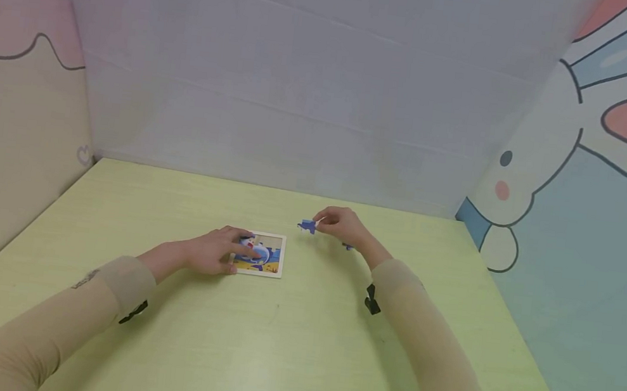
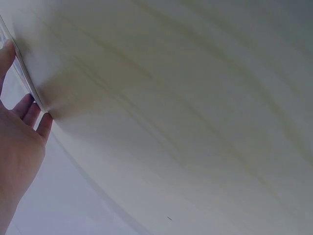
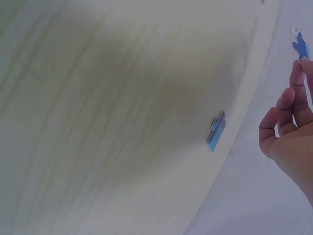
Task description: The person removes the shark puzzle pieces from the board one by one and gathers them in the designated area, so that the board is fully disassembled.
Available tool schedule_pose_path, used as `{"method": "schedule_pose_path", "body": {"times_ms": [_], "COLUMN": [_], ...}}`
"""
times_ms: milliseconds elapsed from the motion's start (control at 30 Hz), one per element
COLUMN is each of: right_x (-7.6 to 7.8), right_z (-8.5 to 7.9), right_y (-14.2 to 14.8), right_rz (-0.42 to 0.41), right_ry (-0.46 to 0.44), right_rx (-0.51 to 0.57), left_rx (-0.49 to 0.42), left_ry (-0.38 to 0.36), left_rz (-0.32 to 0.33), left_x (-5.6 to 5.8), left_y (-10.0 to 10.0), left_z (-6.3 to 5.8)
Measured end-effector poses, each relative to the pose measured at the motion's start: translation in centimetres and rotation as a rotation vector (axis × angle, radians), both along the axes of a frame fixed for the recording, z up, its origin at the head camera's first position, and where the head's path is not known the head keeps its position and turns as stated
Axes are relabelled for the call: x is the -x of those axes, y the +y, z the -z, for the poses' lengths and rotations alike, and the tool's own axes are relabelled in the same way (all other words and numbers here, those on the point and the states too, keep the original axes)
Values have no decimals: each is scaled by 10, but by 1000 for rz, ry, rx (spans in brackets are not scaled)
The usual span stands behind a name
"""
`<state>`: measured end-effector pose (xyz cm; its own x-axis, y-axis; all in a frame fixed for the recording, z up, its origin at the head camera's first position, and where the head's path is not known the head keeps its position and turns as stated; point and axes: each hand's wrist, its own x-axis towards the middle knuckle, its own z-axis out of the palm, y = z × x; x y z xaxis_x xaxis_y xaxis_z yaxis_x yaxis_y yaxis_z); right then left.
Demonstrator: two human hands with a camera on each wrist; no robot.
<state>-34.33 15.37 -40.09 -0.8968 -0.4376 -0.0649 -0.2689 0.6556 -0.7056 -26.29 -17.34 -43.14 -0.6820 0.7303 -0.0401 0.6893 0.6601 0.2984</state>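
My right hand [image 1: 341, 225] pinches a blue jigsaw puzzle piece [image 1: 307, 226] between thumb and fingertips, above the table and to the right of the puzzle board. In the right wrist view this same piece [image 3: 300, 46] points up from the fingertips, with a white part at its tip. My left hand [image 1: 214, 250] rests on the left side of the framed jigsaw puzzle [image 1: 271, 260], one finger stretched across its picture and the thumb at the near left corner. The picture has blue, white and yellow areas within a pale frame; the hand hides its left part.
Another blue puzzle piece [image 3: 216, 131] lies on the table under the right forearm, partly hidden in the head view. The light yellow-green table [image 1: 269, 344] meets a pale back wall [image 1: 301, 92]. Side panels with cartoon drawings, including a rabbit [image 1: 513, 172], border it.
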Motion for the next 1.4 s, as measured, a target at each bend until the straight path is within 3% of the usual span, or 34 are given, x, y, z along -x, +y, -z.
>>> {"method": "schedule_pose_path", "body": {"times_ms": [633, 1100, 1400], "right_x": [9, 7, 1], "right_z": [22, 28, 25], "right_y": [30, 32, 30], "right_rz": [48, 32, 59], "right_ry": [-36, 58, 72], "right_rx": [-32, -163, -205], "left_rx": [4, 1, -4], "left_ry": [5, 6, 14], "left_rz": [7, 6, 4], "left_x": [0, -2, -6], "left_y": [-1, 1, 2], "left_z": [3, 3, 3]}}
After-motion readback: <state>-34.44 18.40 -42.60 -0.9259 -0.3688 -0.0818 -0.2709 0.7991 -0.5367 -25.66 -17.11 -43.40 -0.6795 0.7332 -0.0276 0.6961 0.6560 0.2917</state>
